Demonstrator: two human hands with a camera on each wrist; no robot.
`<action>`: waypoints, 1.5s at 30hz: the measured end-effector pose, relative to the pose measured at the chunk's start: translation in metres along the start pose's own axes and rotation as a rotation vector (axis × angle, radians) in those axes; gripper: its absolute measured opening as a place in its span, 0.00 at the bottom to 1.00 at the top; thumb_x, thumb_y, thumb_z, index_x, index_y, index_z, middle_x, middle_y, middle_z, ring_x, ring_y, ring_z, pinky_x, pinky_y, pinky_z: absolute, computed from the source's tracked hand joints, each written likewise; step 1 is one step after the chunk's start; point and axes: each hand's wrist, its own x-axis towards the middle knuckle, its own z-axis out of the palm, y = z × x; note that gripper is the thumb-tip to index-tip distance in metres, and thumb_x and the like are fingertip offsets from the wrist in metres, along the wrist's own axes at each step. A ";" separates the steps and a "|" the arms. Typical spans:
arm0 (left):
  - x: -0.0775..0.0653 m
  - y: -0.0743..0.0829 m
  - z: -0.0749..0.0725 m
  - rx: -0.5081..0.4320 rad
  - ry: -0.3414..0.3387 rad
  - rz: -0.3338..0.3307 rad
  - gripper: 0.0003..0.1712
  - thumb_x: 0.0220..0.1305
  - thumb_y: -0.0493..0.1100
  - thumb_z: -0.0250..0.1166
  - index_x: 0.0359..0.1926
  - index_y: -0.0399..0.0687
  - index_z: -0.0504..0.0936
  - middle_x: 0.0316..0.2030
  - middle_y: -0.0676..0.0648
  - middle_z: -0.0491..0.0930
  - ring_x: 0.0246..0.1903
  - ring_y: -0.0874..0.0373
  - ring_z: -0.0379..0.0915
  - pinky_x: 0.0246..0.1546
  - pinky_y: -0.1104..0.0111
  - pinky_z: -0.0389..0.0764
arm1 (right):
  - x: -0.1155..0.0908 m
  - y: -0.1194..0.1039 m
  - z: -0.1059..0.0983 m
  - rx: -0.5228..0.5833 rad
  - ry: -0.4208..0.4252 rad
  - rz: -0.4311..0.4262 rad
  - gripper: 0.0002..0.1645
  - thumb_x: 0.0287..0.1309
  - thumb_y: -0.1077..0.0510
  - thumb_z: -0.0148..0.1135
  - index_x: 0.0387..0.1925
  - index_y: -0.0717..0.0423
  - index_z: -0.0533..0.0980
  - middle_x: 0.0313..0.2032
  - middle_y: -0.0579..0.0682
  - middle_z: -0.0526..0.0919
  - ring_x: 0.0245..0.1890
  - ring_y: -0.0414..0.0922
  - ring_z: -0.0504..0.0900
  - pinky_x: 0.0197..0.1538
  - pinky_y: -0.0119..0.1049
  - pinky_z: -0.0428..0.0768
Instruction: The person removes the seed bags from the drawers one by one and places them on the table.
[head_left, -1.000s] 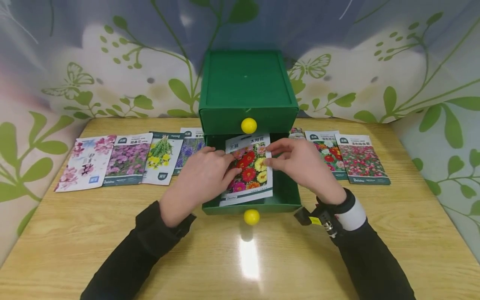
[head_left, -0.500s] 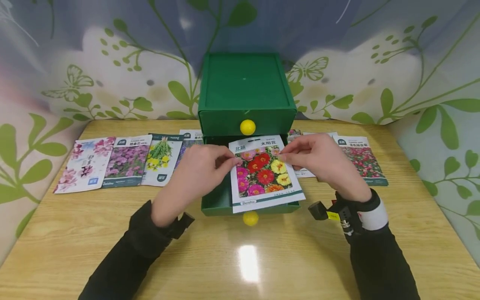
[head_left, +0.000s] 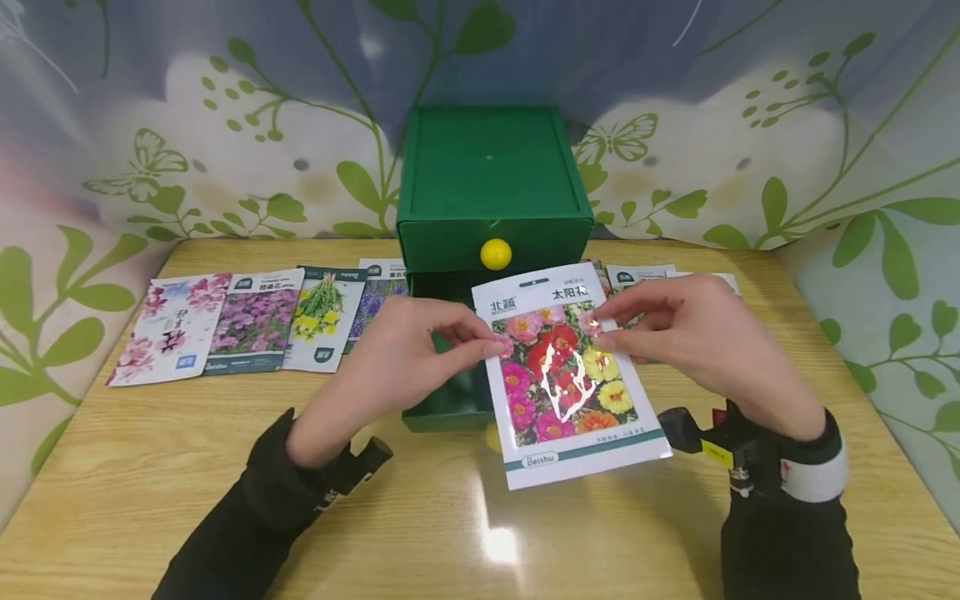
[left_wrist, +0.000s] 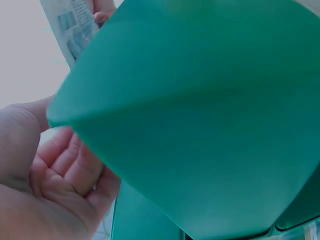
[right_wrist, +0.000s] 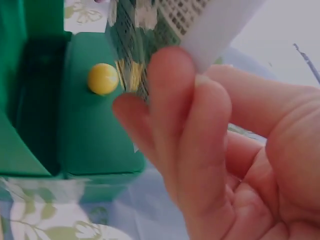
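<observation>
A white seed packet (head_left: 573, 383) printed with red, yellow and pink flowers is held up in front of the green drawer box. My left hand (head_left: 408, 358) pinches its left edge between thumb and forefinger. On the opposite edge my right hand (head_left: 693, 337) pinches it the same way, and the right wrist view shows those fingers (right_wrist: 172, 90) on the packet's printed back. Behind and below the packet, the lower drawer (head_left: 446, 412) stands pulled out, its yellow knob mostly covered. In the left wrist view the green drawer wall (left_wrist: 190, 115) hides part of the left hand.
The green box's upper drawer (head_left: 450, 244) is closed, with a yellow knob (head_left: 496, 254). Several seed packets lie in a row to the left, including a pink-flowered one (head_left: 176, 325) and a purple one (head_left: 255, 321). More packets (head_left: 641, 273) lie at right, partly behind my right hand.
Both hands have lifted the seed packet from inside the lower drawer and brought it up, nearer and to the right. The right hand's grip moved from the drawer's right side outward.
</observation>
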 end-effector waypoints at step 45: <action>0.014 -0.040 0.024 0.407 -0.286 0.092 0.18 0.73 0.54 0.59 0.52 0.49 0.86 0.47 0.52 0.85 0.45 0.58 0.82 0.42 0.63 0.82 | 0.020 0.178 -0.079 -0.066 0.867 0.684 0.42 0.53 0.75 0.36 0.68 0.52 0.72 0.58 0.53 0.74 0.13 0.43 0.57 0.14 0.34 0.57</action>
